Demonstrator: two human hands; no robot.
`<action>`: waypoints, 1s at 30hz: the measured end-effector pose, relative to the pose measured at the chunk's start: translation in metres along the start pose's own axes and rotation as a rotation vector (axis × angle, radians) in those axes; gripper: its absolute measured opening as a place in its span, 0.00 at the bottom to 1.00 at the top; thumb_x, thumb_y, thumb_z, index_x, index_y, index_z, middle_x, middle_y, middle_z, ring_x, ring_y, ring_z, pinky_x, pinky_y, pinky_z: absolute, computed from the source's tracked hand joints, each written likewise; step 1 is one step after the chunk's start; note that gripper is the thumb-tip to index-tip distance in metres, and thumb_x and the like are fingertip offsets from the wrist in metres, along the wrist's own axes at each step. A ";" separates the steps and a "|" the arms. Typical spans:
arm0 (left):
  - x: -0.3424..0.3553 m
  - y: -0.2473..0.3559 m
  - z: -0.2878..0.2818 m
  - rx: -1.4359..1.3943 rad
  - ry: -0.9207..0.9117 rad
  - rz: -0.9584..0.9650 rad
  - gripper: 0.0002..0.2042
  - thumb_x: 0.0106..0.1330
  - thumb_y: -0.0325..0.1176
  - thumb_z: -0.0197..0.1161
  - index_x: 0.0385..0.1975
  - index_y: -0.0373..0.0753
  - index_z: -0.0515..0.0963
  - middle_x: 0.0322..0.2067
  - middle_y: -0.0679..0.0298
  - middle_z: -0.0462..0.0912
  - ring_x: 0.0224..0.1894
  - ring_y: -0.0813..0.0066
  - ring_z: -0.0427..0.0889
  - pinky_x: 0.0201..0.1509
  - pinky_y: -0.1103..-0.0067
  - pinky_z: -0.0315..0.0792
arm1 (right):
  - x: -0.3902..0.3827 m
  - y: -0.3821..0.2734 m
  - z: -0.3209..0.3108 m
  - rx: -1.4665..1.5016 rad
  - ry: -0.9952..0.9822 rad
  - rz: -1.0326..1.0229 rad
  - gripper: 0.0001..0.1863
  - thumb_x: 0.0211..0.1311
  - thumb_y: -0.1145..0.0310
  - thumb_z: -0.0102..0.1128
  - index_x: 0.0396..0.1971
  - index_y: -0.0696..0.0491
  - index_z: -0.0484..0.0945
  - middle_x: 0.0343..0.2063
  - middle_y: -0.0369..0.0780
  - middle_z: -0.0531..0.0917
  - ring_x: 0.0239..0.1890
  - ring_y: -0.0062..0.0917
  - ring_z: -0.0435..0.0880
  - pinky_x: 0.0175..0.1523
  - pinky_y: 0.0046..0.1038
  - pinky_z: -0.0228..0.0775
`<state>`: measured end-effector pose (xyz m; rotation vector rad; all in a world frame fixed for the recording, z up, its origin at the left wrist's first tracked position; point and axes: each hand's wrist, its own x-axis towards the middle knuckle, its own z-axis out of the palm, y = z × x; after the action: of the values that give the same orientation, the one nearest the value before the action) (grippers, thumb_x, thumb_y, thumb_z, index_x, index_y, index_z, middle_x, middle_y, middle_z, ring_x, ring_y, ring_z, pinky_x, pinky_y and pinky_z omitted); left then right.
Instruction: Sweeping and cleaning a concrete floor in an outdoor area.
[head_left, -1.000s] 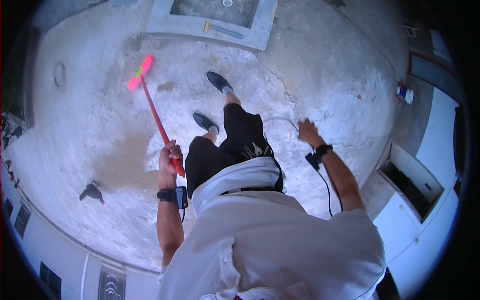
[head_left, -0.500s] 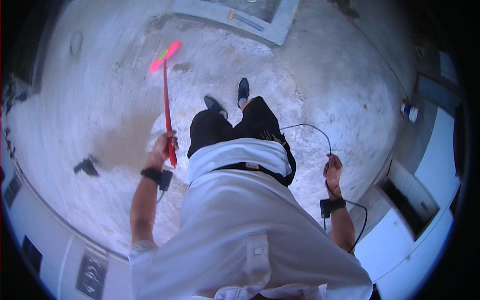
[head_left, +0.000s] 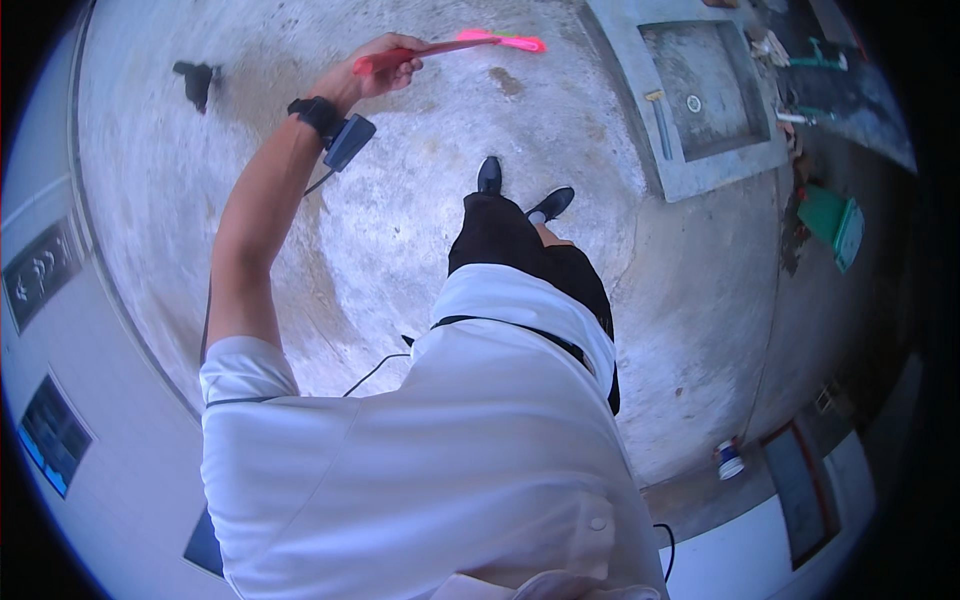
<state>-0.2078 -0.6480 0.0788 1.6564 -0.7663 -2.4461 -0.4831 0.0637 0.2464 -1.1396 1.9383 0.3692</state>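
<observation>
Red broom [head_left: 452,46] in left hand [head_left: 376,82]

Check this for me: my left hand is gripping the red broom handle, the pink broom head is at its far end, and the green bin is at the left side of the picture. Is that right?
Not quite: the head view shows the green bin at the right side. Your left hand is gripping the red broom handle, with the pink broom head at its far end.

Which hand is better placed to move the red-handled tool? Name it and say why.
Left, most likely: the left hand is closed around the red handle, with the pink head out ahead of it. The right hand is out of view, so its position cannot be judged.
</observation>
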 end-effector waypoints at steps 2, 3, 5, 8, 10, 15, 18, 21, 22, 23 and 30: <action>-0.004 -0.037 -0.023 -0.112 -0.007 -0.020 0.05 0.65 0.33 0.55 0.31 0.39 0.71 0.19 0.70 0.75 0.14 0.85 0.73 0.15 0.90 0.70 | 0.015 0.000 -0.011 0.085 -0.042 0.007 0.08 0.59 0.68 0.55 0.35 0.54 0.79 0.25 0.43 0.80 0.23 0.34 0.77 0.28 0.30 0.68; -0.002 -0.058 -0.034 -0.197 -0.032 -0.043 0.06 0.66 0.34 0.54 0.30 0.39 0.71 0.20 0.69 0.74 0.15 0.84 0.72 0.15 0.90 0.68 | 0.026 -0.003 -0.014 0.136 -0.054 0.007 0.08 0.59 0.68 0.55 0.34 0.54 0.79 0.25 0.43 0.80 0.23 0.34 0.77 0.28 0.30 0.68; -0.006 -0.114 -0.022 -0.172 0.111 -0.084 0.06 0.67 0.34 0.52 0.31 0.39 0.71 0.22 0.66 0.74 0.15 0.82 0.70 0.14 0.87 0.65 | 0.048 -0.009 -0.022 0.222 -0.071 0.020 0.08 0.58 0.68 0.55 0.34 0.54 0.79 0.24 0.42 0.79 0.23 0.33 0.77 0.28 0.30 0.68; -0.015 -0.194 -0.014 -0.157 0.082 -0.274 0.07 0.64 0.36 0.55 0.32 0.40 0.70 0.20 0.67 0.72 0.12 0.81 0.66 0.14 0.83 0.66 | 0.081 -0.022 -0.031 0.332 -0.085 0.022 0.08 0.58 0.68 0.55 0.33 0.55 0.78 0.24 0.42 0.79 0.23 0.32 0.77 0.28 0.29 0.68; -0.013 -0.233 -0.012 -0.249 0.098 -0.305 0.07 0.64 0.36 0.56 0.33 0.41 0.68 0.19 0.69 0.71 0.11 0.82 0.65 0.14 0.84 0.66 | 0.103 -0.028 -0.036 0.396 -0.090 0.002 0.07 0.57 0.69 0.55 0.33 0.55 0.78 0.24 0.42 0.79 0.23 0.32 0.77 0.29 0.29 0.68; -0.033 -0.235 0.009 -0.189 0.177 -0.325 0.07 0.62 0.33 0.57 0.32 0.39 0.67 0.17 0.69 0.69 0.11 0.82 0.66 0.14 0.82 0.67 | 0.147 -0.048 -0.044 0.513 -0.098 -0.039 0.07 0.57 0.69 0.55 0.31 0.56 0.78 0.23 0.42 0.79 0.23 0.30 0.76 0.29 0.28 0.68; -0.034 -0.228 0.012 -0.184 0.170 -0.305 0.07 0.61 0.33 0.57 0.32 0.39 0.67 0.17 0.69 0.70 0.12 0.82 0.67 0.15 0.81 0.68 | 0.166 -0.055 -0.050 0.565 -0.098 -0.067 0.07 0.56 0.69 0.55 0.31 0.56 0.78 0.23 0.41 0.79 0.23 0.30 0.76 0.30 0.28 0.68; -0.032 -0.220 0.016 -0.134 0.187 -0.324 0.07 0.61 0.33 0.57 0.30 0.41 0.67 0.17 0.69 0.70 0.13 0.82 0.66 0.16 0.82 0.65 | 0.180 -0.059 -0.053 0.617 -0.096 -0.076 0.07 0.56 0.70 0.55 0.30 0.57 0.78 0.22 0.41 0.78 0.23 0.29 0.76 0.30 0.28 0.68; -0.033 -0.218 0.019 -0.132 0.187 -0.331 0.07 0.60 0.33 0.57 0.30 0.41 0.66 0.17 0.69 0.69 0.12 0.82 0.65 0.16 0.82 0.65 | 0.178 -0.061 -0.054 0.638 -0.099 -0.072 0.07 0.55 0.70 0.55 0.30 0.57 0.77 0.22 0.41 0.78 0.23 0.29 0.76 0.30 0.28 0.68; -0.033 -0.217 0.023 -0.129 0.185 -0.339 0.07 0.60 0.33 0.57 0.30 0.41 0.66 0.17 0.69 0.69 0.12 0.81 0.65 0.16 0.82 0.65 | 0.179 -0.061 -0.055 0.652 -0.101 -0.065 0.07 0.55 0.70 0.55 0.29 0.57 0.77 0.22 0.41 0.78 0.23 0.28 0.76 0.30 0.27 0.68; -0.029 -0.203 0.039 -0.082 0.204 -0.367 0.07 0.60 0.31 0.56 0.32 0.39 0.66 0.17 0.68 0.68 0.13 0.80 0.65 0.17 0.80 0.65 | 0.163 -0.057 -0.055 0.789 -0.100 -0.030 0.06 0.54 0.70 0.56 0.27 0.58 0.77 0.21 0.40 0.78 0.22 0.27 0.75 0.31 0.27 0.68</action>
<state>-0.1900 -0.4476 0.0236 2.1321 -0.3550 -2.4282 -0.5030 -0.0950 0.1612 -0.6084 1.7203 -0.3364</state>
